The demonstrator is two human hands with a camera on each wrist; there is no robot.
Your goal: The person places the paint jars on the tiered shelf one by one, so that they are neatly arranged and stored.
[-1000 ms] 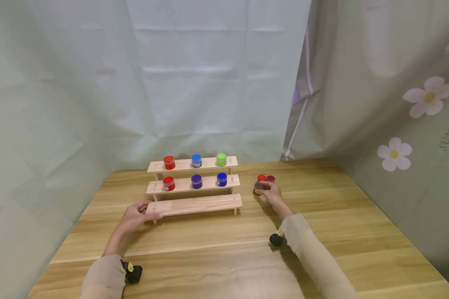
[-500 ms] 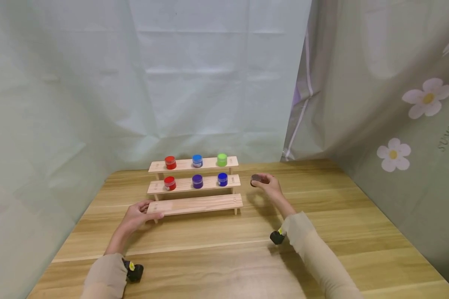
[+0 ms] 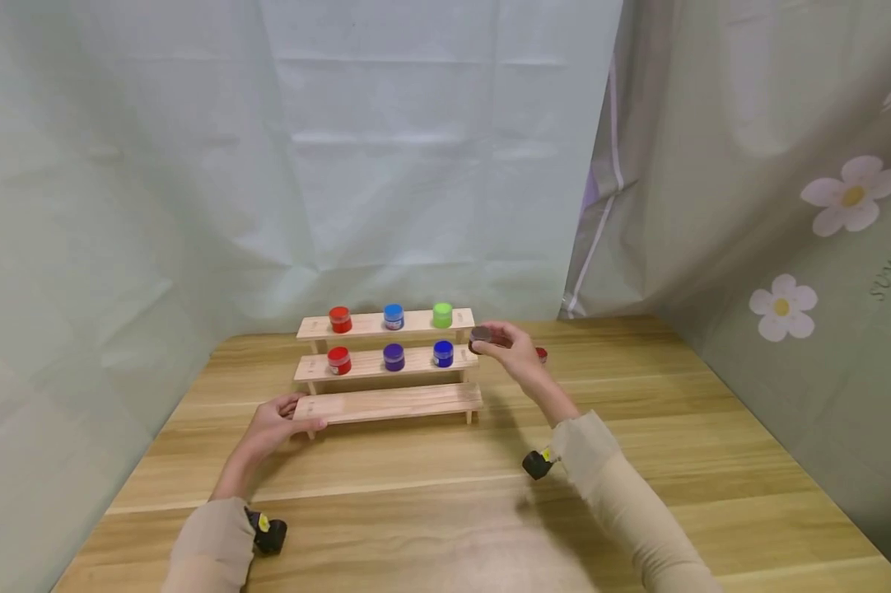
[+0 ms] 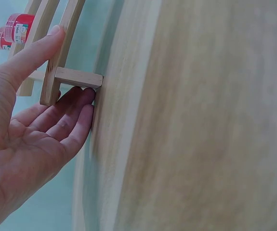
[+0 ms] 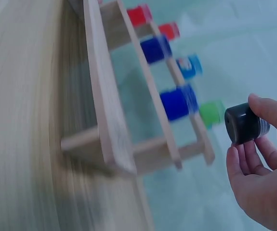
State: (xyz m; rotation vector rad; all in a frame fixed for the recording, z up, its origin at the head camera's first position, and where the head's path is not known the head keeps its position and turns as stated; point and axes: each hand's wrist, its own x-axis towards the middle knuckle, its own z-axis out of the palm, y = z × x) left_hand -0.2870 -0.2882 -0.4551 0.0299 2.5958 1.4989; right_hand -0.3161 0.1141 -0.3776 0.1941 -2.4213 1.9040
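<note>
A three-tier wooden display rack (image 3: 397, 403) stands on the table. My left hand (image 3: 271, 427) grips the left end of its lowest board; in the left wrist view the thumb lies over the board and the fingers curl beside its leg (image 4: 78, 77). My right hand (image 3: 518, 356) pinches a small black paint jar (image 5: 244, 124) between thumb and fingers, raised off the table near the rack's right end. On the middle board sit a red jar (image 3: 338, 360), a purple jar (image 3: 394, 357) and a dark blue jar (image 3: 443, 353). The lowest board bears no jars.
The top board carries a red jar (image 3: 340, 319), a light blue jar (image 3: 394, 316) and a green jar (image 3: 442, 315). A dark red jar (image 3: 541, 354) shows on the table behind my right hand. A pale curtain (image 3: 416, 181) hangs behind the table (image 3: 431, 511).
My right hand has lifted the black jar from beside the red jars on the right and carried it left to the rack's right end. The left hand stays on the rack.
</note>
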